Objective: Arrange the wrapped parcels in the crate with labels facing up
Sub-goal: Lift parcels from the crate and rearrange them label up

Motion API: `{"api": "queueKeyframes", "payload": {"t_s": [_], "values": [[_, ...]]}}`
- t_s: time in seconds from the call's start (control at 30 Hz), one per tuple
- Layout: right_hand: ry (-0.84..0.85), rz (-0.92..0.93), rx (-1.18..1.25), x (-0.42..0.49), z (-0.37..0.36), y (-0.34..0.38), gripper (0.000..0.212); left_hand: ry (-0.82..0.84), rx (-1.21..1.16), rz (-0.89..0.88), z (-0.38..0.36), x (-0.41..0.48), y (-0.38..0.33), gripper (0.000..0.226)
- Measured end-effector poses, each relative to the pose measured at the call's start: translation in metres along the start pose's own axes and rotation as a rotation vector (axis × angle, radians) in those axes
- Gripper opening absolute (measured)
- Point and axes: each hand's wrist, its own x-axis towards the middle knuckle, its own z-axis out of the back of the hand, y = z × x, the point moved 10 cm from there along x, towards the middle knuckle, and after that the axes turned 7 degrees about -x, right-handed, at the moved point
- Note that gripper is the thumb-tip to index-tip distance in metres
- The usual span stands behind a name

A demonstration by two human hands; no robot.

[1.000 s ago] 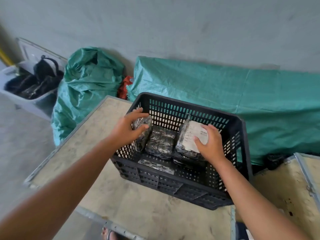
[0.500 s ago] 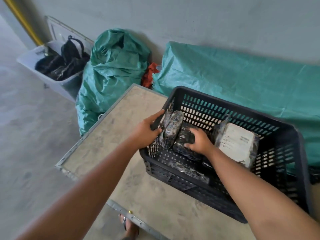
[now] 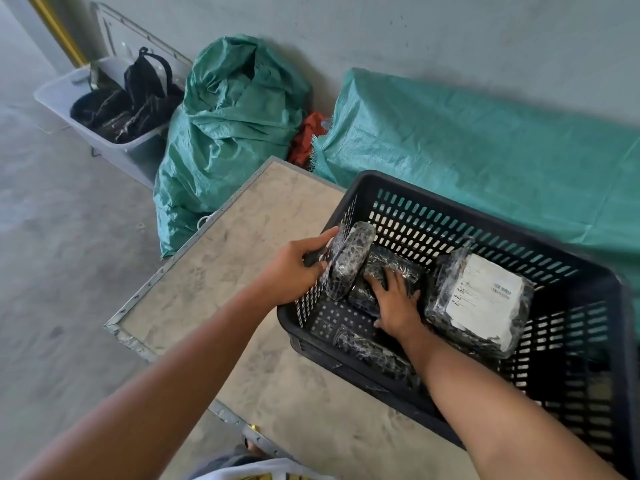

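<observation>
Grey concrete floor and a pale wall frame a worn tabletop [image 3: 221,271] with a metal edge, and on it sits our black slotted crate [image 3: 568,358]. Our right hand [image 3: 393,303] lies flat inside the crate, fingers spread and pressing down on a dark wrapped parcel [image 3: 398,263] that rests on the crate floor; we cannot see a label on it. Our left hand [image 3: 294,268] reaches over the crate's left wall, thumb and fingers curled around an upright parcel [image 3: 349,259] that stands on edge against that wall, just beside the one under our right hand. To the right of both, a larger parcel [image 3: 485,303] lies tilted with its white label facing up, touching the flat parcel's right side. Nearer to us, a slim parcel [image 3: 374,351] lies along the crate's front wall beneath our right wrist. Beyond the table, a stuffed green sack [image 3: 228,133] leans at the wall, a green tarp [image 3: 485,161] covers a long heap behind the crate, and a grey tub [image 3: 69,95] of dark things sits on the floor at far left.
</observation>
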Motion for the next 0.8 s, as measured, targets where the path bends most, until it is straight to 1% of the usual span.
{"api": "queueKeyframes", "payload": {"t_s": [0.13, 0.23, 0.37, 0.47, 0.53, 0.67, 0.8], "values": [[0.026, 0.016, 0.091, 0.004, 0.005, -0.003, 0.106, 0.016, 0.026, 0.006, -0.002, 0.0, -0.002, 0.079], [0.016, 0.038, 0.191, 0.005, 0.019, -0.003, 0.096, 0.016, 0.027, 0.004, -0.002, -0.001, -0.007, 0.084], [-0.049, 0.135, 0.368, 0.005, 0.044, -0.012, 0.072, -0.005, 0.02, 0.001, 0.001, -0.002, -0.009, 0.087], [-0.108, 0.172, 0.422, -0.001, 0.069, -0.016, 0.073, -0.024, 0.023, 0.001, 0.003, -0.002, -0.01, 0.086], [-0.124, 0.147, 0.476, -0.007, 0.083, -0.02, 0.074, -0.03, 0.019, 0.005, 0.003, -0.003, -0.012, 0.084], [-0.136, 0.125, 0.591, -0.021, 0.104, -0.028, 0.065, -0.032, 0.022, 0.01, 0.004, -0.005, -0.014, 0.078], [-0.214, 0.158, 0.653, -0.048, 0.131, -0.032, 0.06, -0.046, 0.014, 0.006, 0.005, -0.005, -0.013, 0.072]]}}
